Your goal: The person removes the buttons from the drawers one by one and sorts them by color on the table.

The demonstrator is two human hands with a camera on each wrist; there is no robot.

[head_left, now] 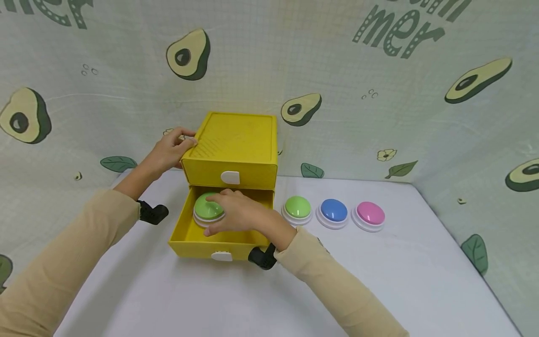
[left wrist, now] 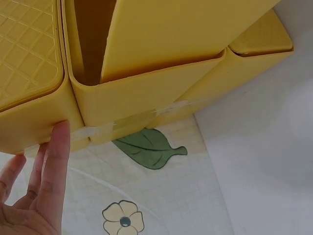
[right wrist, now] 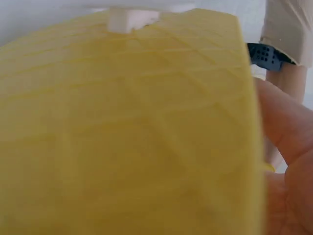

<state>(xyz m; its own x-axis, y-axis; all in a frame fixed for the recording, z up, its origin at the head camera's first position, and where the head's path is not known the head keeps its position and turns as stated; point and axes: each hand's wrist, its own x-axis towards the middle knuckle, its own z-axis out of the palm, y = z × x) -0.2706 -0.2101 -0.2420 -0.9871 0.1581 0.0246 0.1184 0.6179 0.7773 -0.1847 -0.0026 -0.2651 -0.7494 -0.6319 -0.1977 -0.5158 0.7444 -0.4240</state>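
Note:
A yellow two-drawer box (head_left: 236,135) stands on the table, its upper drawer closed and its lower drawer (head_left: 242,238) pulled out. Inside that drawer, toward the left, sits a green push button (head_left: 205,209) on a white base. Over the drawer is my right hand (head_left: 237,213), thumb and forefinger spread apart at the green button's right side, the forefinger overlapping its dome. In the right wrist view the drawer's ribbed front (right wrist: 122,127) hides the button. My left hand (head_left: 168,150) rests against the box's upper left side, with fairly straight fingers (left wrist: 56,171) on its wall.
To the right of the box, a second green button (head_left: 297,207), a blue button (head_left: 333,210) and a pink button (head_left: 370,213) stand in a row on the white table (head_left: 379,281). An avocado-print cloth (head_left: 248,61) hangs close behind the box.

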